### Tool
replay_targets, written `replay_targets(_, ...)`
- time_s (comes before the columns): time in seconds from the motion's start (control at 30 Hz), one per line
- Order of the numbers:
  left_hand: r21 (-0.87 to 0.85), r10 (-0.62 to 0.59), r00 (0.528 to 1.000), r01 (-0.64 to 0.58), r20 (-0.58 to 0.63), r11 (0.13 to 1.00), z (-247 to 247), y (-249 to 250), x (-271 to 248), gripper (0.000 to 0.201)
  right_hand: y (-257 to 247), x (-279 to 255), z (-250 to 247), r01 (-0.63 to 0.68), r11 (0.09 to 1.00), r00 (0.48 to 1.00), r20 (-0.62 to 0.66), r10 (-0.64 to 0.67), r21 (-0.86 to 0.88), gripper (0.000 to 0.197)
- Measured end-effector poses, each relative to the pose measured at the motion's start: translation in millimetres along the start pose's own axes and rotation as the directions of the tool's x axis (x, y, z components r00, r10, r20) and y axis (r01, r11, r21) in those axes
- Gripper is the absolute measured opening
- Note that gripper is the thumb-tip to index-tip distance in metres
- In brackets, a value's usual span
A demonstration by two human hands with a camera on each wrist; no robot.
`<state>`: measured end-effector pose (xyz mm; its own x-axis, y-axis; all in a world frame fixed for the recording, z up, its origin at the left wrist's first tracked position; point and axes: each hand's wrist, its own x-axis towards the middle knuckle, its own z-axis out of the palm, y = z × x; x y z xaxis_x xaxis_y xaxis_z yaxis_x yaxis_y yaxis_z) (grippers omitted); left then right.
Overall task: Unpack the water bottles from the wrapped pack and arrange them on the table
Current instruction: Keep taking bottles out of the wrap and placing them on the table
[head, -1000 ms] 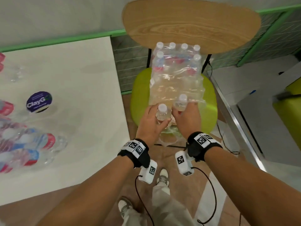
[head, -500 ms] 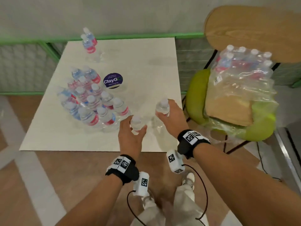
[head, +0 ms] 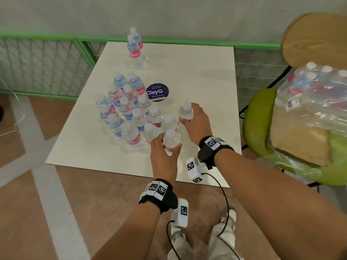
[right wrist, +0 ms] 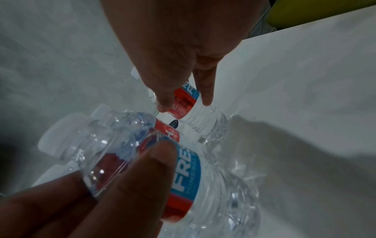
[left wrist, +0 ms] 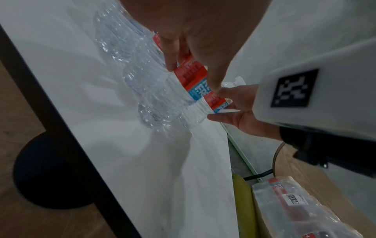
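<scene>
Each hand holds one clear water bottle with a red and blue label, upright over the white table (head: 206, 72). My left hand (head: 165, 152) grips its bottle (head: 170, 140) (left wrist: 173, 90) at the near edge of the standing group of several bottles (head: 127, 109). My right hand (head: 189, 119) grips the second bottle (head: 185, 112) (right wrist: 195, 112) just right of that group. Both bases are at the tabletop; I cannot tell whether they touch it. The wrapped pack (head: 309, 102) lies on the chair at the right, with bottles still inside.
Two more bottles (head: 134, 47) stand at the table's far edge. A round purple sticker (head: 157, 91) lies mid-table. The green chair seat (head: 259, 113) stands close to the table's right side. A green mesh fence (head: 47, 62) runs behind.
Both hands lifted a bottle each from the pack on the chair and carried them left to the table, lowering them beside the standing group. My view swung from chair to table.
</scene>
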<state>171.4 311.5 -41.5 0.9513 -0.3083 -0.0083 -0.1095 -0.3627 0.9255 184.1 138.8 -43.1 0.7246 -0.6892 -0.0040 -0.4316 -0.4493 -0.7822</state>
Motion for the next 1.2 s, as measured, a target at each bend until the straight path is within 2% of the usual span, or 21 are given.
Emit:
replay_targets(0.13, 0.022, 0.003, 0.999, -0.004, 0.034, 1.0, 2, -2, 3, 0.062, 2, 3, 4, -0.006, 0.999, 1.0, 0.013, 0.005, 0.034, 0.06)
replay_targets(0.27, 0.071, 0.043, 0.998, -0.047, 0.052, 0.996, -5, 10, -2, 0.07, 8, -4, -14, -0.086, 0.984, 0.995, 0.071, 0.076, 0.155, 0.09)
replay_targets(0.33, 0.09, 0.127, 0.991, -0.13, 0.038, 0.987, -11, 26, -7, 0.072, 11, -10, -31, -0.088, 0.984, 0.994, 0.074, 0.077, 0.154, 0.095)
replay_targets(0.37, 0.1, 0.198, 0.98, -0.199, 0.019, 0.975, -13, 35, -9, 0.071, 14, -13, -41, -0.079, 0.986, 0.995, 0.064, 0.07, 0.144, 0.094)
replay_targets(0.43, 0.134, 0.371, 0.928, -0.365, -0.021, 0.921, -14, 58, -13, 0.065, 21, -21, -63, -0.071, 0.989, 0.997, 0.031, 0.068, 0.13, 0.083)
replay_targets(0.5, 0.118, 0.481, 0.877, -0.474, -0.028, 0.872, -5, 81, -18, 0.05, 30, -31, -86, -0.082, 0.988, 0.997, 0.003, 0.082, 0.128, 0.059)
replay_targets(0.53, 0.071, 0.494, 0.869, -0.493, -0.004, 0.867, 4, 92, -22, 0.042, 38, -35, -97, -0.087, 0.988, 0.996, -0.008, 0.089, 0.128, 0.045)
replay_targets(0.57, 0.014, 0.492, 0.869, -0.493, 0.042, 0.87, 16, 103, -26, 0.034, 46, -40, -111, -0.095, 0.988, 0.995, -0.013, 0.097, 0.118, 0.034)
replay_targets(0.63, -0.063, 0.503, 0.845, -0.501, 0.18, 0.863, 46, 120, -36, 0.023, 62, -51, -142, -0.108, 0.99, 0.994, -0.02, 0.11, 0.092, 0.028)
replay_targets(0.77, -0.13, 0.505, 0.71, -0.514, 0.491, 0.848, 119, 133, -58, 0.008, 102, -72, -211, -0.147, 0.989, 0.988, -0.049, 0.146, -0.006, 0.019)
replay_targets(0.87, -0.146, 0.499, 0.622, -0.529, 0.603, 0.836, 173, 137, -76, 0.008, 140, -80, -257, -0.257, 0.964, 0.966, -0.032, 0.255, -0.074, 0.018)
replay_targets(0.93, -0.158, 0.5, 0.579, -0.538, 0.644, 0.828, 208, 138, -90, 0.009, 164, -81, -285, -0.363, 0.926, 0.932, -0.035, 0.361, -0.102, 0.026)
replay_targets(1.03, -0.16, 0.484, 0.517, -0.549, 0.706, 0.821, 263, 143, -104, 0.014, 197, -77, -321, -0.473, 0.865, 0.88, -0.124, 0.458, -0.164, 0.048)
replay_targets(1.1, -0.085, 0.379, 0.496, -0.517, 0.781, 0.852, 303, 145, -102, 0.029, 215, -67, -338, -0.504, 0.836, 0.864, -0.11, 0.492, -0.219, 0.047)
replay_targets(1.17, 0.045, 0.268, 0.534, -0.5, 0.802, 0.865, 340, 154, -95, 0.038, 232, -58, -349, -0.518, 0.825, 0.853, -0.06, 0.519, -0.226, 0.038)
replay_targets(1.2, 0.13, 0.228, 0.561, -0.525, 0.796, 0.841, 361, 154, -87, 0.04, 237, -53, -355, -0.541, 0.816, 0.837, -0.03, 0.547, -0.203, 0.036)
